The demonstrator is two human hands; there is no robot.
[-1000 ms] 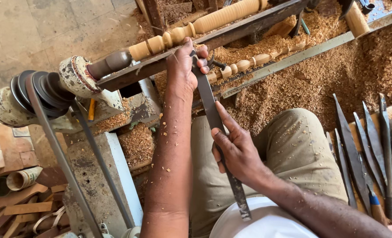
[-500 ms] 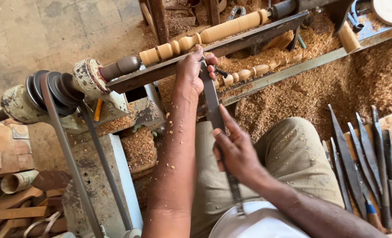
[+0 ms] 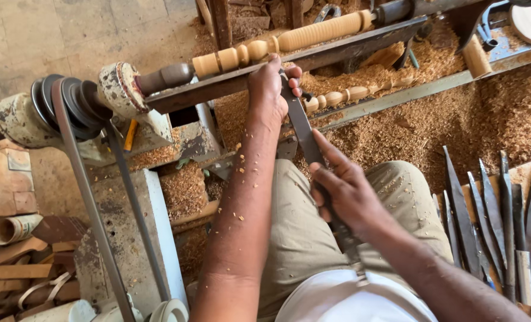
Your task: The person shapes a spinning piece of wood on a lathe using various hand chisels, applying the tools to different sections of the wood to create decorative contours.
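Head view: the left hand (image 3: 269,89) rests on the dark tool rest bar (image 3: 289,62), fingers curled and clamped over the front end of a long flat steel chisel (image 3: 304,128). The chisel tip sits against the pale turned wooden spindle (image 3: 289,40) mounted on the lathe. The right hand (image 3: 346,191) is closed round the chisel's rear part, above the lap. A drive belt (image 3: 83,191) runs over the stepped pulley (image 3: 62,104) at left. Sawdust (image 3: 456,119) covers the bed. A row of spare chisels (image 3: 492,220) lies to the right. A second, slimmer turned spindle (image 3: 349,95) lies in the shavings.
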